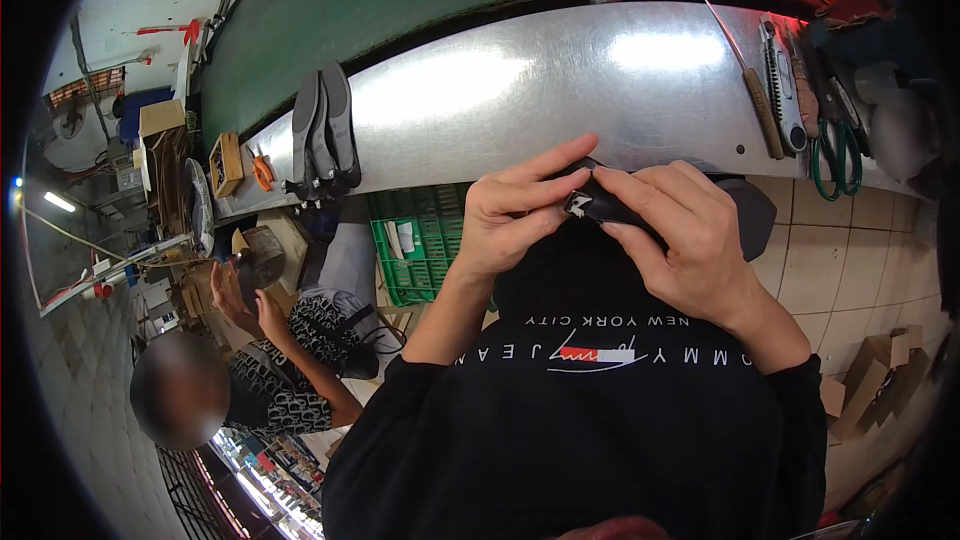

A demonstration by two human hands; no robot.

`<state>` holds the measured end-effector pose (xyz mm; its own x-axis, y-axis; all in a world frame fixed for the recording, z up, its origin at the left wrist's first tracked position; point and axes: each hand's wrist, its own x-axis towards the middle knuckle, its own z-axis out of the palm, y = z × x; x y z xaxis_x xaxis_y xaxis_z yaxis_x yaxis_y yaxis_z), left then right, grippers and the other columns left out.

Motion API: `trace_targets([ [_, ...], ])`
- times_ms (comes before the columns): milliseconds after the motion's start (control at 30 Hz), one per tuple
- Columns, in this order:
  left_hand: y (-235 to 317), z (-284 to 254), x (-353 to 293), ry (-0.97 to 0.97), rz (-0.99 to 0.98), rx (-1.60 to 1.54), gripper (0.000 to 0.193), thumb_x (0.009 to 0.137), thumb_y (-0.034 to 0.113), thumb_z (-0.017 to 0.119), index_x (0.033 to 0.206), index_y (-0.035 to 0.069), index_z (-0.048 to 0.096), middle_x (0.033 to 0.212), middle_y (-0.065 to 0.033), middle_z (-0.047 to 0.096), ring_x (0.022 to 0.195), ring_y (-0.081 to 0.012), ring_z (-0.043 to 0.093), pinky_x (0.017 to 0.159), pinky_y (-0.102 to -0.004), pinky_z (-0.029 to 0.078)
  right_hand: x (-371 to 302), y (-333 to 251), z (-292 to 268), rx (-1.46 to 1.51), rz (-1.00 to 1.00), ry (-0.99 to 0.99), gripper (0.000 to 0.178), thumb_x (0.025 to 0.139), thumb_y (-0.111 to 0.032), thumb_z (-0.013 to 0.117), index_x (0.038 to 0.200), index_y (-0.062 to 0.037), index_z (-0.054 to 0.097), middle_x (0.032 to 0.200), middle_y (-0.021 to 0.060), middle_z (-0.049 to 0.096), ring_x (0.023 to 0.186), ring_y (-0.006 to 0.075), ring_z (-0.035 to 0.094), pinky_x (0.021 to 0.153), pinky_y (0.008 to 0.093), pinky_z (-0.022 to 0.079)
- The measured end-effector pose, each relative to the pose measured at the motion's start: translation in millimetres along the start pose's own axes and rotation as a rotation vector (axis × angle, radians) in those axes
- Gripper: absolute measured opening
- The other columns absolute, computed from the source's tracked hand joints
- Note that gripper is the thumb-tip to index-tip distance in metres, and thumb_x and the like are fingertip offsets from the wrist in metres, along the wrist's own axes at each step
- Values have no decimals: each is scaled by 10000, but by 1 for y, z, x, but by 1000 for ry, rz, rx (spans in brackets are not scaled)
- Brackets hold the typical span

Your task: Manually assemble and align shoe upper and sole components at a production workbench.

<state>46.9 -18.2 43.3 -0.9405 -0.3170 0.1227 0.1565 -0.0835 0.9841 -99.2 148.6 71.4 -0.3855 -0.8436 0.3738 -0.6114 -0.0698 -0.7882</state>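
Close in front of my chest I hold a long dark shoe sole. Its broad rounded end shows beyond my right hand, and its narrow end has a pale, rough patch. My left hand is closed on that narrow end, fingers and thumb on either side. With its thumb and fingers my right hand grips the sole just beside it. The middle of the sole is hidden under my right hand. Several similar dark grey soles lie together on the metal bench to the left.
An awl, a utility knife and green-handled scissors lie at the bench's right. Orange-handled scissors and a wooden box are at its left. A green crate stands below. A co-worker works on the left, holding a dark piece.
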Motion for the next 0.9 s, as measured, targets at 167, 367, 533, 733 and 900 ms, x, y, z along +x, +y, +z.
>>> trace_targets([
  [167, 4, 15, 1, 85, -56, 13, 423, 823, -108, 522, 1221, -1, 616, 1363, -200, 515, 1202, -246, 553, 909, -286, 506, 1, 4, 1, 7, 43, 21, 409, 718, -37, 709, 1118, -8, 629, 862, 132, 624, 776, 303, 608, 698, 376, 491],
  [367, 4, 13, 0, 157, -352, -130, 445, 879, -79, 410, 1279, 27, 575, 1332, -136, 550, 1138, -204, 586, 793, -277, 581, -2, 20, 9, 235, 212, -25, 257, 726, -27, 695, 981, -42, 670, 823, 112, 646, 759, 283, 622, 692, 366, 483],
  [533, 3, 18, -1, 192, -380, -112, 459, 882, -68, 391, 1295, 37, 563, 1343, -123, 543, 1125, -193, 592, 795, -274, 578, -2, 19, 13, 216, 229, -34, 141, 721, -28, 695, 861, -45, 686, 784, 94, 633, 741, 268, 619, 665, 348, 472],
  [733, 8, 26, -1, 247, -424, -93, 445, 887, -64, 418, 1300, 29, 556, 1340, -105, 546, 1102, -173, 597, 782, -265, 575, 0, 23, 13, 106, 137, -58, 131, 712, -39, 700, 842, -55, 700, 780, 92, 610, 735, 274, 601, 660, 363, 471],
  [900, 6, 22, 5, 275, -494, -86, 407, 834, -79, 520, 1225, -7, 605, 1228, -148, 614, 960, -172, 658, 717, -242, 589, 5, 28, 6, 22, -3, -161, 161, 699, -57, 711, 860, -66, 706, 850, 95, 595, 794, 283, 594, 687, 373, 471],
])
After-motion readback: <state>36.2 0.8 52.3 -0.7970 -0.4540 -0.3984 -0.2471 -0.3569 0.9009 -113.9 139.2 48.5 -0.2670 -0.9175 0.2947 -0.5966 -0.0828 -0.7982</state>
